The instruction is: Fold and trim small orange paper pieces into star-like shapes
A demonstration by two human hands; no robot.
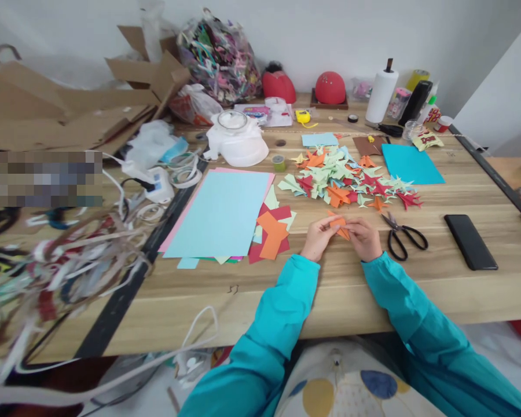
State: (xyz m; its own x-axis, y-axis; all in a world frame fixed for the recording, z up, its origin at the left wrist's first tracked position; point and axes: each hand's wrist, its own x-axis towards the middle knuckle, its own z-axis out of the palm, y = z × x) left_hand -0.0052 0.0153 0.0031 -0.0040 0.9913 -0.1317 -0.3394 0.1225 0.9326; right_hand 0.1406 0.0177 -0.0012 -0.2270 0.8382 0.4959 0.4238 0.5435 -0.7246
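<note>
My left hand [318, 238] and my right hand [365, 238] meet over the wooden table [226, 301], both pinching a small folded orange paper piece [340, 226]. Teal sleeves cover both arms. Just beyond my hands lies a heap of folded paper shapes [347, 176] in green, orange and red. To the left sit small cut paper squares [272, 233] and a stack of large coloured sheets [221, 211] with a light blue one on top.
Black scissors [403, 234] lie right of my right hand, a black phone [470, 241] farther right. A teal sheet [410, 164], paper towel roll [381, 95], white teapot [237, 139], cardboard [61, 110] and tangled strips [61, 272] crowd the back and left.
</note>
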